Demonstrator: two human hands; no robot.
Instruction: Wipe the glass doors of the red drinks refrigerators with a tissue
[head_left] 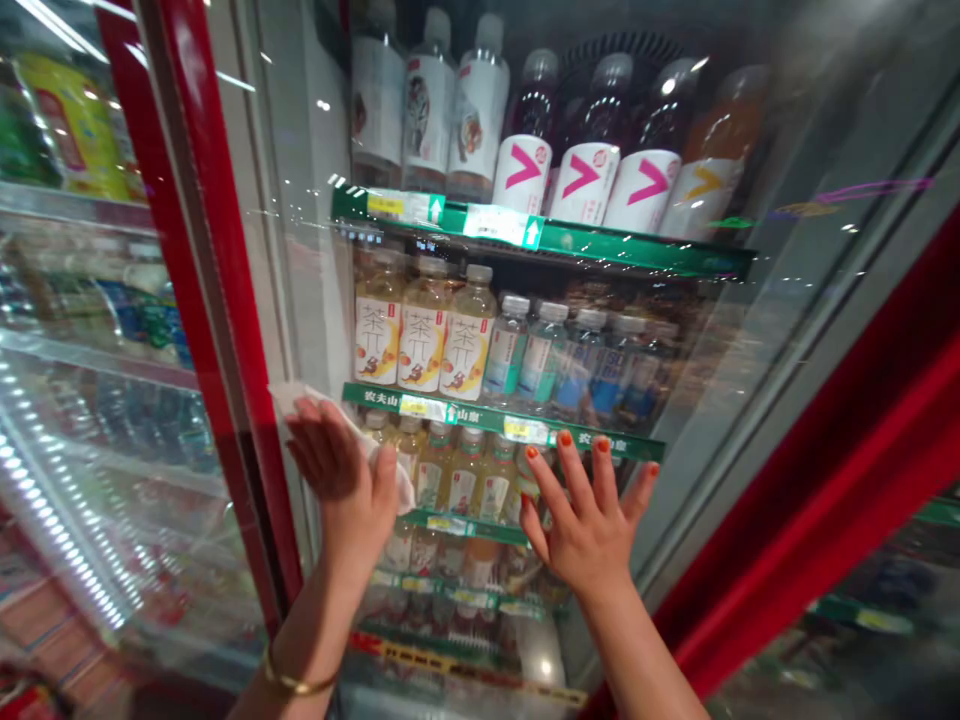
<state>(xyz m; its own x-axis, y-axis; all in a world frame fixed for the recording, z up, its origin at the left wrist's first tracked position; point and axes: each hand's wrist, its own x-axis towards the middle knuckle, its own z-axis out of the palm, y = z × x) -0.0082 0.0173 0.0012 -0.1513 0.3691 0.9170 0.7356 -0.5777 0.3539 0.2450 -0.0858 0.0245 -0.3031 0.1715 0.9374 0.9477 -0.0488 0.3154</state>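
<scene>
My left hand (pixel 341 475) presses a white cloth (pixel 401 485) against the glass door (pixel 315 320) of a drinks fridge. The cloth shows past the fingertips and beside the thumb; the rest is covered by the hand. Those fingers are slightly blurred, and a gold bangle (pixel 300 686) circles the wrist. To the right, my right hand (pixel 589 525) lies against the same glass with its fingers spread and nothing held. It has orange nails. Behind the glass, tea bottles (pixel 471 335) with white labels stand on a green-edged shelf (pixel 495 418).
Tall bottles (pixel 480 120) and bottles with pink-marked labels (pixel 589 180) line the top shelf. Red door frames (pixel 202 200) run along the left, with a red band (pixel 810 500) on the right. Another fridge with lit shelves (pixel 75 360) stands at left. Light reflections streak the glass.
</scene>
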